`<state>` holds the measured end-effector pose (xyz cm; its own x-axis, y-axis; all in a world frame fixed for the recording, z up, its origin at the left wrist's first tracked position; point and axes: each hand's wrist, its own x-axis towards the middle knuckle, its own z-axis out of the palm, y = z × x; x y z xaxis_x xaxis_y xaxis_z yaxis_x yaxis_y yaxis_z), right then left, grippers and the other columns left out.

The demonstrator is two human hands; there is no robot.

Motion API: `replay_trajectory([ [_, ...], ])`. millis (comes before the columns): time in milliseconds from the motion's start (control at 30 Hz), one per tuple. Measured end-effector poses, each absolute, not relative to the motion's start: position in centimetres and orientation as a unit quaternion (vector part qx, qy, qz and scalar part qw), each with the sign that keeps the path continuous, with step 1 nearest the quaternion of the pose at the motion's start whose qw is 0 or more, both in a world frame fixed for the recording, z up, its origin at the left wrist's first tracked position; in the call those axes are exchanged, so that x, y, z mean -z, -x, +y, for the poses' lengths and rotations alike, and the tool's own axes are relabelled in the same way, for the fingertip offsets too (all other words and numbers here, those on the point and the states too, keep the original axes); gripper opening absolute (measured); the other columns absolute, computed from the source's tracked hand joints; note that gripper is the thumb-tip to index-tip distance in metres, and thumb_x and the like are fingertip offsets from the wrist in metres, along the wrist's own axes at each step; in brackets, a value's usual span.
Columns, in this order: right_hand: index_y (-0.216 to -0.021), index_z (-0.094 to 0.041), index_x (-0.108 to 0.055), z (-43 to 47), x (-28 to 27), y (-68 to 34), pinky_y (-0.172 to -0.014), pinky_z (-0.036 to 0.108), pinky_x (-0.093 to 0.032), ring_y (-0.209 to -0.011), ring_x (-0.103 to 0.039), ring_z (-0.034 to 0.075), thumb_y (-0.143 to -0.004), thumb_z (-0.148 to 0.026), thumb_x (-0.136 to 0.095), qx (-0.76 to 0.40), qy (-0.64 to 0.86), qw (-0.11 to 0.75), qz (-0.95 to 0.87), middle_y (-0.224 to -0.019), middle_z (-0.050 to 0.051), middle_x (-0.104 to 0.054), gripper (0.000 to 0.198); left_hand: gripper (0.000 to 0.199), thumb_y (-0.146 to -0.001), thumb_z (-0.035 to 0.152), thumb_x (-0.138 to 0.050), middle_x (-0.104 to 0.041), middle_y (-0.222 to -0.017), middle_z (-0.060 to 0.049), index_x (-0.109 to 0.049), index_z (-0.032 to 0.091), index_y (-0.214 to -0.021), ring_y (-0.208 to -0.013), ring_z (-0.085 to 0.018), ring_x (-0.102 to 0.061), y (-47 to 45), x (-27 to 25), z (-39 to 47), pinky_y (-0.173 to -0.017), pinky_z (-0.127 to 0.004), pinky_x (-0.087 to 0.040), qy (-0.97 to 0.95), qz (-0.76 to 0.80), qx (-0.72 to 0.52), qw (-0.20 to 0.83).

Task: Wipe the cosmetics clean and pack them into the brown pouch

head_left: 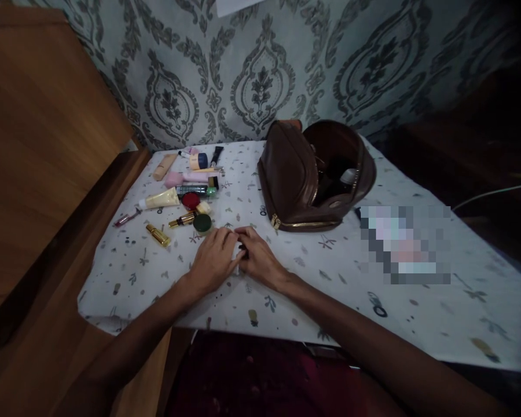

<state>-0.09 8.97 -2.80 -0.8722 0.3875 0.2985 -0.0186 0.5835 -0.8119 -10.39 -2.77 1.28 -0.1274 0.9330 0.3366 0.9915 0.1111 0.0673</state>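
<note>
My left hand (213,259) and my right hand (263,258) meet at the middle of the table, fingertips bent inward and touching or nearly so. A small dark patch shows between them; whether it is an object or shadow I cannot tell. Just beyond my left fingers lies a round dark green-lidded jar (202,223). Left of it are a gold-and-dark tube (183,219) and a gold tube (158,235). A round red compact (190,200) lies behind the jar. Beyond my right hand stands a brown cosmetic bag (289,174), unzipped, with a pale item inside.
A cream squeeze tube (160,199), a beige tube (165,166), a dark-lidded jar (198,160) and a pink brush (191,177) lie at the back left. A blurred-out phone-like object (399,240) lies right. A wooden panel (39,133) borders the left; a patterned wall (260,75) stands behind.
</note>
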Motion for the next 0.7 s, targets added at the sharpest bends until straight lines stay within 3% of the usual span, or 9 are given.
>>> replay_trajectory([
  [133, -0.093, -0.016, -0.061, 9.1, 2.7, 0.2, -0.09, 0.039, -0.051, -0.105, -0.059, 0.025, -0.069, -0.008, -0.056, -0.441, 0.109, 0.22, -0.863, -0.116, 0.012, -0.056, 0.026, 0.02, -0.096, 0.034, -0.048, -0.055, -0.1, -0.01, -0.056, 0.017, -0.099, -0.096, -0.028, -0.055, 10.8, -2.4, -2.1, -0.077, -0.038, -0.049, 0.615, -0.777, 0.106, 0.084],
  [200, -0.093, -0.016, -0.06, 9.1, 2.7, 0.4, -0.088, 0.039, -0.051, -0.1, -0.06, 0.025, -0.067, -0.009, -0.058, -0.443, 0.12, 0.219, -0.861, -0.11, 0.011, -0.058, 0.028, 0.019, -0.095, 0.034, -0.047, -0.056, -0.097, -0.008, -0.058, 0.019, -0.095, -0.093, -0.026, -0.056, 11.1, -2.9, -1.7, -0.075, -0.035, -0.048, 0.617, -0.777, 0.116, 0.051],
  [333, -0.116, -0.018, -0.055, 9.0, 2.7, 0.4, -0.087, 0.04, -0.051, -0.098, -0.06, 0.025, -0.066, -0.011, -0.061, -0.456, 0.143, 0.233, -0.847, -0.107, 0.009, -0.061, 0.05, 0.013, -0.091, 0.028, -0.05, -0.06, -0.088, -0.004, -0.06, 0.022, -0.085, -0.088, -0.022, -0.059, 11.7, -3.1, -0.6, -0.078, -0.033, -0.047, 0.616, -0.765, 0.184, -0.037],
  [500, -0.151, -0.023, -0.024, 8.4, 2.3, 0.1, -0.089, 0.043, -0.051, -0.102, -0.061, 0.027, -0.069, -0.024, -0.076, -0.503, 0.146, 0.199, -0.828, -0.118, 0.011, -0.061, 0.097, 0.012, -0.089, 0.026, -0.049, -0.066, -0.085, -0.002, -0.06, 0.02, -0.089, -0.081, -0.02, -0.061, 13.1, -2.2, 0.4, -0.077, -0.03, -0.046, 0.557, -0.735, 0.359, -0.143],
  [600, -0.156, -0.024, -0.015, 8.3, 2.1, 0.0, -0.085, 0.043, -0.052, -0.095, -0.062, 0.025, -0.071, -0.026, -0.077, -0.516, 0.155, 0.176, -0.824, -0.109, 0.009, -0.063, 0.105, 0.015, -0.088, 0.032, -0.052, -0.062, -0.078, 0.0, -0.058, 0.018, -0.086, -0.073, -0.017, -0.057, 14.0, -1.6, 0.4, -0.07, -0.028, -0.043, 0.507, -0.733, 0.426, -0.157],
  [700, -0.156, -0.025, -0.018, 8.3, 1.8, -0.1, -0.086, 0.043, -0.052, -0.093, -0.062, 0.024, -0.071, -0.026, -0.077, -0.517, 0.149, 0.176, -0.824, -0.106, 0.007, -0.063, 0.103, 0.02, -0.09, 0.037, -0.052, -0.056, -0.07, 0.002, -0.056, 0.018, -0.085, -0.065, -0.014, -0.052, 14.4, -1.2, 0.1, -0.064, -0.026, -0.041, 0.469, -0.727, 0.469, -0.175],
])
